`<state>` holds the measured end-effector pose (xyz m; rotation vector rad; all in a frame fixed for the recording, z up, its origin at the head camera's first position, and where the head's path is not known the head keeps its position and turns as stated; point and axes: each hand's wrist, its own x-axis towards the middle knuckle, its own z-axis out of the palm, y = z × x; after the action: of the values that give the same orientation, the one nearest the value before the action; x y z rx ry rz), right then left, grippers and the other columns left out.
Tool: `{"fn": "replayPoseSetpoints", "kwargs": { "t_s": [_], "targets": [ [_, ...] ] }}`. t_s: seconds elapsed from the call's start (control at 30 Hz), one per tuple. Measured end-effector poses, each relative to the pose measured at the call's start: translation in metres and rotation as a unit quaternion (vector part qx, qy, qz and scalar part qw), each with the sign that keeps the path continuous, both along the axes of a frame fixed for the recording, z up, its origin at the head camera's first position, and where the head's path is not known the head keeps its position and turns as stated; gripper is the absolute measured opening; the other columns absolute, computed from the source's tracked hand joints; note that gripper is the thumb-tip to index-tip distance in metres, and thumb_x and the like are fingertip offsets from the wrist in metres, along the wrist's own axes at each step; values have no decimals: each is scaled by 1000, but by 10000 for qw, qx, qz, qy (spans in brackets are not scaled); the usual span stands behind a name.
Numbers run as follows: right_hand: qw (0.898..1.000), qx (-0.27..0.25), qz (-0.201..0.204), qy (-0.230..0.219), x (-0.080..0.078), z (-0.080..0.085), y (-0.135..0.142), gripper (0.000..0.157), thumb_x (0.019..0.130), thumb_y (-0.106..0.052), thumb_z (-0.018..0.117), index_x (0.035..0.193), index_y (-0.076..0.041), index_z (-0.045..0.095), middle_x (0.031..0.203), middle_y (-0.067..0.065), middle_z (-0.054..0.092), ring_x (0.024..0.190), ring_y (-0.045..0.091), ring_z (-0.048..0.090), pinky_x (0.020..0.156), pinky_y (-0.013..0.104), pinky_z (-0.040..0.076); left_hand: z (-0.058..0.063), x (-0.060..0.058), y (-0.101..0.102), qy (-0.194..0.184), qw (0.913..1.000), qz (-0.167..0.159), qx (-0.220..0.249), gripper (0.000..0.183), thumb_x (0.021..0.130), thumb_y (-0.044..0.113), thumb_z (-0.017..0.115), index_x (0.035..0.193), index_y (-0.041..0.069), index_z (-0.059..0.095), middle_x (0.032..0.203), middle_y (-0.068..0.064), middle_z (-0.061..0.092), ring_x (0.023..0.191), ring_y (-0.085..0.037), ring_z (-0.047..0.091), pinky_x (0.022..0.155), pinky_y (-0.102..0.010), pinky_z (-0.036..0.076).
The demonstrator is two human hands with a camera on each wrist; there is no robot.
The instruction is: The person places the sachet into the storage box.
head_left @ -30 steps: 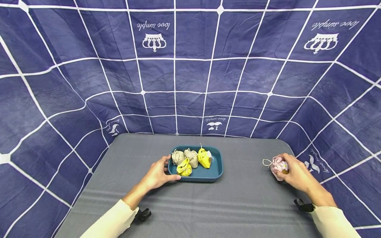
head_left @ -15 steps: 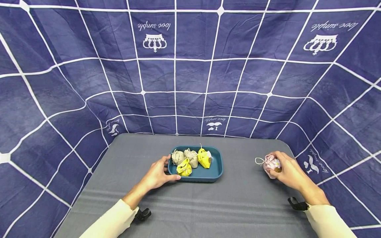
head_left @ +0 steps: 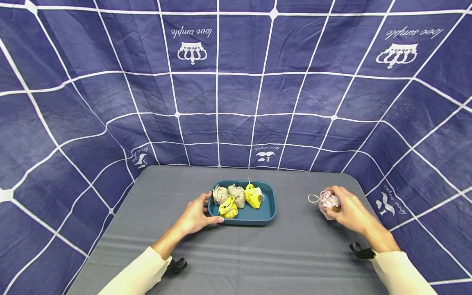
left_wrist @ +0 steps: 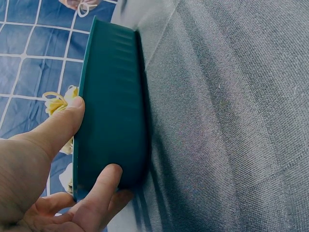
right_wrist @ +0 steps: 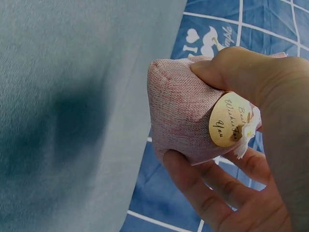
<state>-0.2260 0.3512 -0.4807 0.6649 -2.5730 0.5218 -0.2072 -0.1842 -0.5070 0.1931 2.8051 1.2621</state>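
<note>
A pink drawstring pouch (right_wrist: 181,104) is pinched between the thumb and fingers of my right hand (head_left: 350,209). It is held above the table, its shadow falling apart from it in the right wrist view. A round tag (right_wrist: 227,118) reading "Best Wishes For You" and a white flower hang on it. My left hand (head_left: 195,213) grips the left end of a teal tray (head_left: 271,205), thumb at the near rim and fingers round the end wall. Inside lie two beige pouches (head_left: 237,197) and two yellow pouches (head_left: 253,197), grouped toward the left and middle.
A grey cloth covers the table (head_left: 295,246). Blue fabric (head_left: 236,94) with white grid lines rises behind and along both sides. The tray's right part shows bare floor.
My right hand has moved left with the pink pouch, toward the tray. My left hand, the tray and the pouches in it have stayed put.
</note>
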Motion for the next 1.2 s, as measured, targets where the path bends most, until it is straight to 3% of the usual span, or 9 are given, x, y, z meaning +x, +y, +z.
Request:
{"fn": "replayPoseSetpoints", "kwargs": {
  "t_s": [1.2],
  "targets": [
    [9983, 47, 378, -446, -7, 8, -64, 53, 87, -11, 100, 133, -13, 73, 120, 6, 78, 101, 21, 77, 84, 44, 65, -2, -1, -1, -23, 10000, 3, 22, 110, 82, 30, 109, 167, -8, 51, 156, -28, 71, 123, -37, 85, 107, -53, 69]
  ]
}}
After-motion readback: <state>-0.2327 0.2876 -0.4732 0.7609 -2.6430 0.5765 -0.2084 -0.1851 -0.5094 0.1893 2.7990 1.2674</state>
